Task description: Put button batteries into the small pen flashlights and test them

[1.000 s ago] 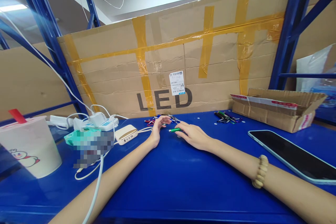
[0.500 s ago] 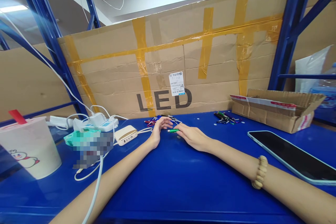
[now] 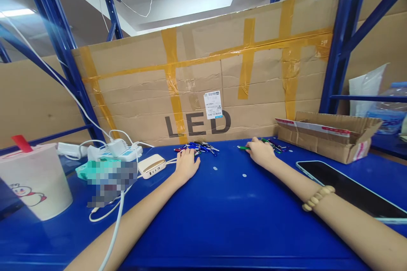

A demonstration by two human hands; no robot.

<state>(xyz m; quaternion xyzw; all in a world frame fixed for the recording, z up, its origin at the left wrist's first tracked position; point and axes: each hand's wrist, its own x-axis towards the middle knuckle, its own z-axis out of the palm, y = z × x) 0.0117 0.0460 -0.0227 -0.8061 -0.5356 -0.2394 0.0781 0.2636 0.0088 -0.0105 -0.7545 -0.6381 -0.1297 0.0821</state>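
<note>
My right hand [image 3: 261,152] has its fingers closed on a slim green pen [image 3: 243,147], whose end sticks out to the left. It is beside a small pile of green, black and purple pen-like pieces [image 3: 279,148] at the back right, partly hidden behind the hand. My left hand [image 3: 187,165] rests palm down at the near side of another pile [image 3: 205,147], mostly blue with some red, silver and green. Its thumb stands apart; the fingertips reach into the pile and are partly hidden.
On the left are a white power bank [image 3: 151,166], a power strip [image 3: 125,151] with cables, and a cup [image 3: 36,182] with a red straw. An open cardboard box [image 3: 330,137] and a phone [image 3: 352,190] lie right. A tall cardboard sheet [image 3: 143,106] stands behind.
My right hand has moved right, carrying the green pen from near my left hand to the right pile. My left hand has turned palm down by the blue pile.
</note>
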